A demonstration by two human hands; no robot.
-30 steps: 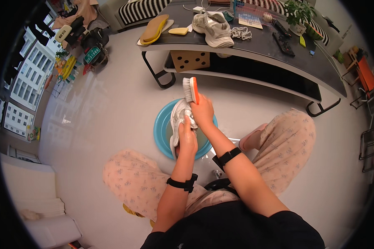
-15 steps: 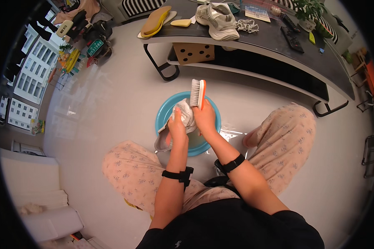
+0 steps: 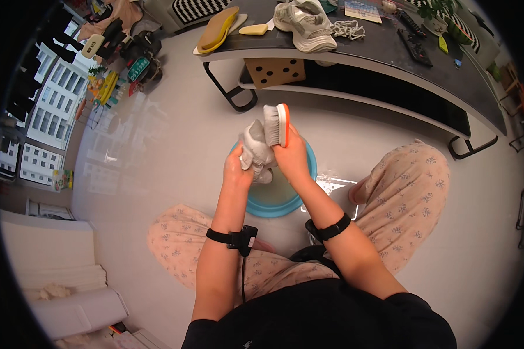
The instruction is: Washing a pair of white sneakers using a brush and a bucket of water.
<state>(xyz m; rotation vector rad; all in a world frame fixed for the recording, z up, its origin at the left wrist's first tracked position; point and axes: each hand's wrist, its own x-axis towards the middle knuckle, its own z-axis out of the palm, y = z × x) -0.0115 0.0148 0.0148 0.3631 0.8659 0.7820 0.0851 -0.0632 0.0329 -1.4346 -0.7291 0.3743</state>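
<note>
My left hand [image 3: 236,168] is closed around a light grey-white sneaker [image 3: 256,148], held above a blue basin [image 3: 275,210] on the floor. In my right hand [image 3: 291,156] is a scrub brush [image 3: 282,125] with an orange-and-white back and pale bristles. The brush stands upright beside the shoe, bristles facing left, very close to it; whether they touch I cannot tell. Cloudy liquid [image 3: 276,192] shows inside the basin. My hands hide part of the shoe and the brush's lower end.
Ahead stands a low dark table [image 3: 378,49] bearing another sneaker [image 3: 304,26], white laces [image 3: 348,29], insoles [image 3: 218,32], a yellow bar [image 3: 253,29] and remotes [image 3: 414,47]. My knees flank the basin. Wet patches [image 3: 335,185] shine on the floor at its right.
My left hand has turned the shoe, so its grey opening no longer faces me at the lower left. The brush has risen slightly, still in my right hand. The view has shifted a little.
</note>
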